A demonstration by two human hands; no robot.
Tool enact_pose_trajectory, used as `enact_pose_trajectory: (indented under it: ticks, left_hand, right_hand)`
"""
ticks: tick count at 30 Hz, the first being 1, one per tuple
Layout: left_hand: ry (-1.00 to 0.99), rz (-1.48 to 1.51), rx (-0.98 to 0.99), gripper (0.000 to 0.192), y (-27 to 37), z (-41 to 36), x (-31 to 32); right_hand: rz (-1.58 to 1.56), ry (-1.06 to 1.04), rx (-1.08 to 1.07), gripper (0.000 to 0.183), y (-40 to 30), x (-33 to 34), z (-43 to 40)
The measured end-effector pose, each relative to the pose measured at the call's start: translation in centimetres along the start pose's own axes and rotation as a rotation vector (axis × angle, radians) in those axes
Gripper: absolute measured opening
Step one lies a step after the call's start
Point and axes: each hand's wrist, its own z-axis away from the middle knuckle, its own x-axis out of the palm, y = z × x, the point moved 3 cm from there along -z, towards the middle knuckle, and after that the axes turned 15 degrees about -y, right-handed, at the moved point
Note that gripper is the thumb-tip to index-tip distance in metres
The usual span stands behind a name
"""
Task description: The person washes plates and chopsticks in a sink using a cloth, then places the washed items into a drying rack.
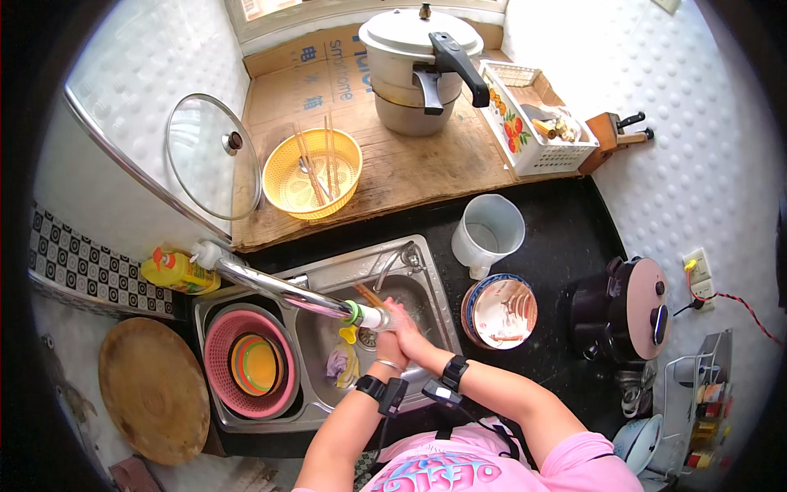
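My left hand (390,349) and my right hand (408,328) are pressed together over the right basin of the steel sink (320,353). Wooden chopsticks (367,294) stick out from between them, towards the back left. Above my hands ends a chrome spout (289,292) with a green clamp and a pale nozzle (376,318), which hides part of my fingers. Water seems to run over the hands. Beside them in the basin lie a purple and yellow cloth (342,365) and a small yellow object (348,334), near the drain (367,338).
A pink colander (215,360) with nested bowls fills the left basin. Stacked bowls (501,312) and a plastic jug (489,230) stand right of the sink, an electric pressure cooker (621,310) farther right. Behind are a yellow basket (312,172), glass lid (206,160) and pressure cooker (406,80).
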Motion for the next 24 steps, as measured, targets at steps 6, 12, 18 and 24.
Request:
enact_pose_trajectory:
  ticks: [6,12,18,24]
  left_hand:
    - [-0.075,0.129,-0.083,0.052,-1.1,0.5,4.0]
    - [-0.002,0.034,0.065,0.043,-2.2,2.9,3.4]
    - [0.173,-0.091,0.042,0.019,0.3,1.3,-3.3]
    - [0.124,-0.02,0.107,0.023,1.9,0.8,-1.7]
  right_hand:
    - [0.265,0.125,0.053,0.051,6.2,-1.3,-0.6]
    - [0.34,-0.048,0.101,0.051,5.9,-0.5,0.5]
    - [-0.015,-0.237,0.14,0.043,2.0,-0.6,3.4]
    - [-0.558,0.097,0.271,0.042,6.9,-1.6,3.5]
